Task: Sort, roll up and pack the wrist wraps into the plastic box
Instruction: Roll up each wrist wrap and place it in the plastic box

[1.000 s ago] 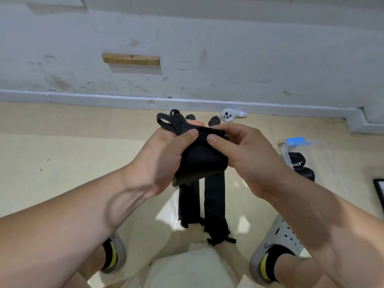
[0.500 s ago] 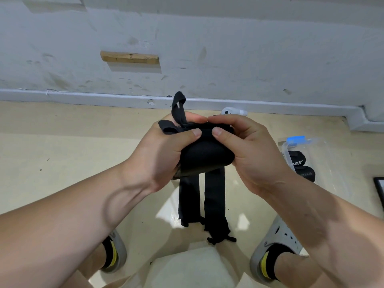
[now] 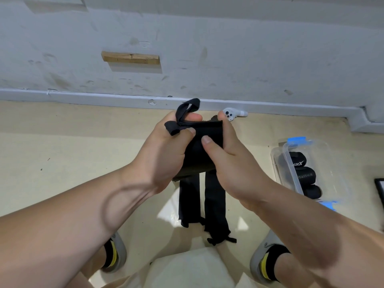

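1. A short pale wooden block (image 3: 130,57) is fixed to the scuffed grey-white wall, upper left of centre.
2. At lower left, a grey clog shoe (image 3: 120,251) with a black-and-yellow sock stands on the beige floor (image 3: 62,154).
3. The left hand (image 3: 162,154) grips the left side of a partly rolled black fabric wrist wrap (image 3: 204,150), with its fingers curled behind and its thumb pressed on the front. The wrap's thin black loop (image 3: 187,108) stands up over the fingers.
4. That wrap is held in the air between both hands, at the centre of the view and above the floor.
5. Under the hands, two long flat black wraps (image 3: 189,201) lie side by side on the floor between the feet.
6. The right hand (image 3: 234,163) clasps the right side of the held wrap, thumb on the front and fingers wrapped behind.
7. A small white controller (image 3: 232,114) lies by the skirting, just beyond the right hand.
8. A second grey clog (image 3: 260,251) stands at lower right.
9. A clear plastic box with blue latches (image 3: 334,169) sits on the floor to the right, well apart from the hands. It holds three rolled black wraps (image 3: 301,174) in a row.
10. A dark flat object (image 3: 380,192) is cut off by the right edge.
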